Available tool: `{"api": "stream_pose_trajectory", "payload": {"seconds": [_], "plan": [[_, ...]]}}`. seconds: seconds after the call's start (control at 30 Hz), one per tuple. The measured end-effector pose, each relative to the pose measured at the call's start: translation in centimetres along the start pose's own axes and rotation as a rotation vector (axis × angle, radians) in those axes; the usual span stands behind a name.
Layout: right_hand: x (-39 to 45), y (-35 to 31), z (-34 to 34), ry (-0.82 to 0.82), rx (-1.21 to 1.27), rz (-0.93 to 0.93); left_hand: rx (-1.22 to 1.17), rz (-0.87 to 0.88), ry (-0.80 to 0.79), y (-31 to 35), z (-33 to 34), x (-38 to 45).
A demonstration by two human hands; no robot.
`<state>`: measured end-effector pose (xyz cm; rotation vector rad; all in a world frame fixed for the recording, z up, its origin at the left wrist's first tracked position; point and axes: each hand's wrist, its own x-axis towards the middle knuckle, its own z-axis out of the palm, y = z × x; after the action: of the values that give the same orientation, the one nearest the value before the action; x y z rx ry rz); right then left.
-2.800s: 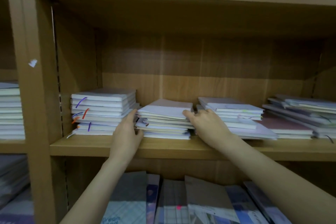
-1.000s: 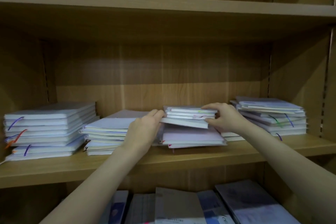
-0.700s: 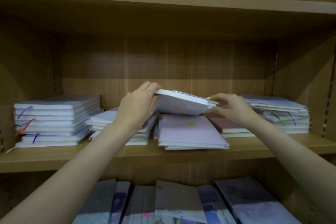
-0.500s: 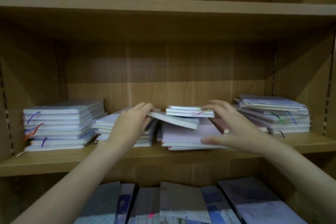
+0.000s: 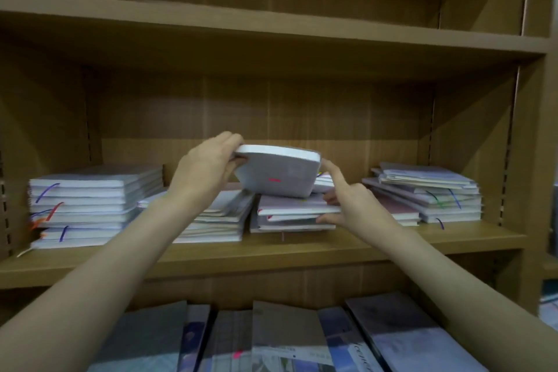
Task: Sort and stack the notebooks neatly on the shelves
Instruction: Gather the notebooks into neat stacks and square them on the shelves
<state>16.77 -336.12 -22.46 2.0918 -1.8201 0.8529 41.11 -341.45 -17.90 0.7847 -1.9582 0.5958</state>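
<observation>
- Nearest to me, on the lower shelf: a row of magazines (image 5: 283,338) lying flat, covers up, partly under my forearms.
- Middle shelf (image 5: 271,254), front edge bare wood; four piles of notebooks sit on it side by side.
- My left hand (image 5: 205,169) grips the left edge of a white notebook (image 5: 277,174), fingers curled over the top, thumb beneath. The notebook is lifted and tilted, its underside facing me, a small red mark on it; its lower edge touches the middle pile (image 5: 290,214).
- My right hand (image 5: 353,202): index finger straight, tip touching the lifted notebook's right edge; thumb and remaining fingers curled against the right side of the middle pile, gripping its upper notebooks.
- Left-centre pile (image 5: 217,220) sits behind my left wrist, slightly fanned.
- Far-left pile (image 5: 90,205): squared up, coloured ribbon markers hanging out.
- Far-right pile (image 5: 428,193): uneven, ribbons showing.
- Farthest: wooden back panel (image 5: 271,109) and upper shelf (image 5: 271,24).
</observation>
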Motion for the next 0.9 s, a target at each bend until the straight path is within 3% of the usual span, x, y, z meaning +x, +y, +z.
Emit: {"api": "stream_pose_trajectory", "payload": {"seconds": [0.2,0.37,0.43,0.63,0.73,0.9], "plan": [[0.1,-0.9,2.6,0.0,-0.121,0.071,0.112,0.053,0.0,-1.1,-2.1,-2.6],[-1.9,-4.7,-1.0,0.0,0.323,-0.063,0.135,0.049,0.028,-1.0,-2.5,-4.3],[-2.1,-6.7,-2.4,0.027,0.299,-0.189,0.13,0.052,0.051,-0.3,-2.7,-4.4],[-2.1,-10.8,-3.8,0.384,0.005,-0.246,0.107,0.019,0.136,0.1,-5.7,-4.5],[-1.6,-12.6,-3.2,0.567,0.017,-0.373,0.109,-0.014,0.165,-0.8,-7.8,-5.2],[1.2,-17.4,-3.6,0.819,0.061,-0.596,0.084,0.003,0.378,-3.7,-12.5,-5.3]]}}
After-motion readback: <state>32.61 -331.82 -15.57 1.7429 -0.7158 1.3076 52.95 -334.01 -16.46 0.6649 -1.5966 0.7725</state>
